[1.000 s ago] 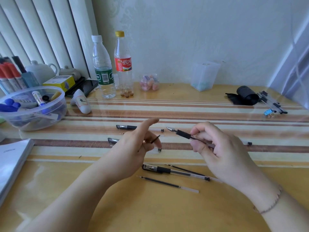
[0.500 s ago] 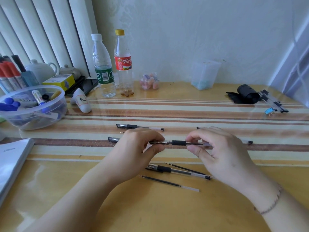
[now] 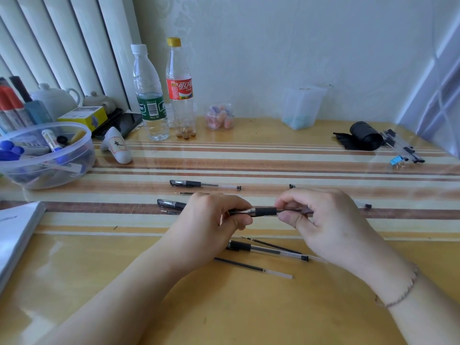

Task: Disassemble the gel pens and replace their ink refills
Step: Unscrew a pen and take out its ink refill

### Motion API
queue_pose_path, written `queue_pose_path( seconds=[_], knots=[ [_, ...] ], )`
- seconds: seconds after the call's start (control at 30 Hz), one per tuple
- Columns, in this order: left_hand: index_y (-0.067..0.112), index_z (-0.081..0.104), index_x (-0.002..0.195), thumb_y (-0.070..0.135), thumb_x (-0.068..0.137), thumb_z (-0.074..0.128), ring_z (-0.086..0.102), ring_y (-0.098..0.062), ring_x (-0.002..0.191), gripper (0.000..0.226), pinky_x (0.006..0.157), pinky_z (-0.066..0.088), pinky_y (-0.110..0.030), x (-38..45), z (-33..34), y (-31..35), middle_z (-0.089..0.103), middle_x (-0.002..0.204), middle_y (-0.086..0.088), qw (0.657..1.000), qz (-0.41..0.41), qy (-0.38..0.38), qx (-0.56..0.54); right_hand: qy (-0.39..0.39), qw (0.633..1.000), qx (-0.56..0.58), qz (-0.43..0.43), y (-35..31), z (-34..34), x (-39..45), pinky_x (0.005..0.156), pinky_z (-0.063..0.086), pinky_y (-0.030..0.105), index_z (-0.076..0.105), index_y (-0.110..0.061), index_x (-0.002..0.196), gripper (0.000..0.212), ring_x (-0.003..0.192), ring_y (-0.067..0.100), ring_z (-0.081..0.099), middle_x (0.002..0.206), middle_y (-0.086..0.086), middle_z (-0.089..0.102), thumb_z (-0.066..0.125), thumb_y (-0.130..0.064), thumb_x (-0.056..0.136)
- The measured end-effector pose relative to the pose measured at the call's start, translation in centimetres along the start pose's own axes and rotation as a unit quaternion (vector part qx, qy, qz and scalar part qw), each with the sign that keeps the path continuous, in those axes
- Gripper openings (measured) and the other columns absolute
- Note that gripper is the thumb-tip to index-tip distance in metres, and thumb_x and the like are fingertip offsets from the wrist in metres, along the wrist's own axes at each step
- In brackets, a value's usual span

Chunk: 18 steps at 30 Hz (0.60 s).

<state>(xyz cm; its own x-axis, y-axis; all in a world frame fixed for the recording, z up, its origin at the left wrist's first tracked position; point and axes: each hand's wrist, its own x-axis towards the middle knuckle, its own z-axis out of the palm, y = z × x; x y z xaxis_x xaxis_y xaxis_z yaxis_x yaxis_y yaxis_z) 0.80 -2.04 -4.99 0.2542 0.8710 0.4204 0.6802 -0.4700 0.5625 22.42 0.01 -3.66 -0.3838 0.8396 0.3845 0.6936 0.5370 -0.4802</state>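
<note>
I hold one gel pen (image 3: 264, 211) level above the striped mat. My left hand (image 3: 211, 225) pinches its metal tip end and my right hand (image 3: 326, 225) grips the clear barrel behind the black grip. Another capped gel pen (image 3: 204, 184) lies farther back, a second gel pen (image 3: 170, 204) sits half hidden behind my left hand, and a third pen (image 3: 267, 250) lies under my hands. A loose refill (image 3: 252, 268) rests nearest to me, and a thinner refill (image 3: 270, 245) lies beside the third pen.
A clear tub of markers (image 3: 44, 155) stands at the left, with two plastic bottles (image 3: 150, 95) behind. A black roll (image 3: 364, 138) and more pens (image 3: 403, 149) sit at the far right. White paper (image 3: 15, 235) overlaps the left edge.
One second ago my left hand was apart from the pen, which was tilted up in my right hand. Both hands have come together, and the pen is now level, held at both ends.
</note>
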Motion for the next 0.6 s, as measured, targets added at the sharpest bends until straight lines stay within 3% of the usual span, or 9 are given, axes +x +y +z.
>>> queue_pose_path(
  seconds=[0.07,0.13,0.27,0.37,0.47,0.53,0.6],
  knots=[
    [0.028,0.064,0.112,0.037,0.085,0.067,0.055,-0.003,0.086,0.028,0.074,0.039,-0.008,-0.1,0.4,-0.2,0.064,0.087,0.018,1.0,-0.018,-0.009,0.023,-0.046,0.996,-0.058,0.042,0.9,-0.9,0.2,0.069,0.052,0.03,0.067,-0.036,0.09,0.004,0.079,-0.002,0.06,0.082,-0.024,0.065,0.065,-0.034,0.087],
    [0.029,0.054,0.127,0.041,0.086,0.063,0.049,0.0,0.098,0.043,0.088,0.037,-0.015,-0.1,0.5,-0.8,0.06,0.103,0.02,0.998,-0.02,-0.011,0.061,-0.081,0.985,-0.131,0.082,2.2,-1.9,0.4,0.066,0.045,0.028,0.064,-0.037,0.086,0.003,0.079,-0.005,0.052,0.086,-0.026,0.06,0.063,-0.037,0.088],
    [0.026,0.064,0.113,0.033,0.089,0.059,0.053,-0.014,0.104,0.026,0.091,0.043,-0.036,0.1,0.1,-1.7,0.065,0.106,0.014,0.994,-0.022,0.018,0.108,-0.144,0.968,-0.142,0.145,3.7,-2.7,0.7,0.061,0.038,0.024,0.063,-0.037,0.082,0.006,0.073,-0.003,0.049,0.08,-0.023,0.056,0.067,-0.036,0.086],
    [0.026,0.068,0.106,0.031,0.088,0.058,0.055,-0.017,0.102,0.022,0.088,0.044,-0.041,0.1,0.0,-2.0,0.067,0.104,0.014,0.992,-0.037,0.026,0.121,-0.18,0.964,-0.138,0.14,4.1,-2.7,0.6,0.061,0.041,0.022,0.061,-0.041,0.086,0.008,0.072,-0.002,0.051,0.084,-0.021,0.058,0.068,-0.039,0.084],
    [0.026,0.068,0.106,0.024,0.089,0.063,0.053,-0.017,0.104,0.018,0.09,0.042,-0.042,0.1,-0.1,-2.7,0.067,0.106,0.013,0.988,-0.057,0.042,0.134,-0.221,0.96,-0.091,0.144,4.2,-3.5,0.5,0.074,0.05,0.026,0.052,-0.05,0.101,0.036,0.083,0.001,0.055,0.097,-0.025,0.058,0.074,-0.052,0.073],
    [0.026,0.068,0.106,0.023,0.089,0.061,0.052,-0.018,0.105,0.018,0.091,0.041,-0.043,0.3,-0.4,-3.2,0.066,0.108,0.012,0.985,-0.089,0.054,0.138,-0.275,0.949,-0.08,0.132,3.9,-3.8,0.4,0.085,0.047,0.026,0.043,-0.056,0.109,0.06,0.096,-0.005,0.049,0.107,-0.033,0.049,0.076,-0.062,0.06],
    [0.025,0.067,0.107,0.022,0.09,0.059,0.052,-0.02,0.106,0.019,0.092,0.043,-0.045,0.5,-0.8,-3.9,0.065,0.109,0.01,0.981,-0.116,0.061,0.14,-0.313,0.937,-0.108,0.108,3.3,-3.7,0.2,0.094,0.041,0.024,0.037,-0.059,0.113,0.07,0.107,-0.01,0.039,0.115,-0.038,0.038,0.076,-0.067,0.056]
  ],
)
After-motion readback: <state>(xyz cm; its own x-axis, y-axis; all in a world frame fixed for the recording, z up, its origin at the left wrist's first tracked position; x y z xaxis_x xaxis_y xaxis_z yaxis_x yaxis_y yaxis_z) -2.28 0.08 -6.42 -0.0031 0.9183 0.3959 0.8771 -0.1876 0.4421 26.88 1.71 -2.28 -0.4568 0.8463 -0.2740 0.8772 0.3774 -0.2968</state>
